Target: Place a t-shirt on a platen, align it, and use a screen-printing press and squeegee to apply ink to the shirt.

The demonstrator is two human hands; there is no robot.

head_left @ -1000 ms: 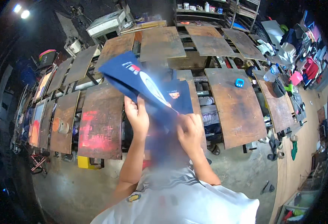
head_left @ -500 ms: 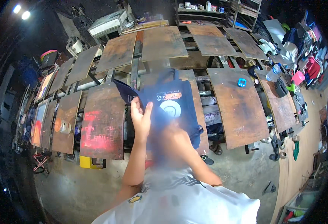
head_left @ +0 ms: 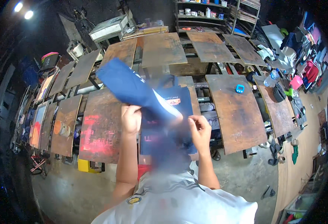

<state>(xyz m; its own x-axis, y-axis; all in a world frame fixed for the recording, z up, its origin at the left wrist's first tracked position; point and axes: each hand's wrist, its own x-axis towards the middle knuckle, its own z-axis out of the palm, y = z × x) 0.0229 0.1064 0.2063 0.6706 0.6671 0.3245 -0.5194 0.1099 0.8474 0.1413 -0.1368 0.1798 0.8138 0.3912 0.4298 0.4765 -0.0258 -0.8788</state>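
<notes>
Brown boards [head_left: 238,119] stand in two rows across a dim workshop, above a grey floor [head_left: 231,179]; a shelf [head_left: 201,16] with small jars runs along the far side, and clothes [head_left: 311,69] hang and heap at the right; the near board left of the middle carries red stains [head_left: 95,132], and a tub [head_left: 61,128] sits on the board beside it. Both forearms come up from the white shirt [head_left: 193,205] at the lower edge; the left rises nearly straight, its hand [head_left: 131,118] upright at about chest line, fingers bent and thumb pressed in, gripping the lower edge of a folded blue cloth [head_left: 128,84]; that cloth is held up at a slant over the boards, its far end high to the left, its near end low to the right, a white print along its side. At this lower end is the right hand [head_left: 200,132], forearm leaning slightly inward, fingers curled and thumb close to them, the gap narrow; blur covers the spot, so I cannot tell whether it pinches anything. Beneath lies a dark blue bag [head_left: 184,108] on the middle board, strap [head_left: 168,79] toward the far side; a blue timer [head_left: 239,88] rests on the next board right, with a bottle [head_left: 272,78] and a black pouch [head_left: 279,94] beyond.
</notes>
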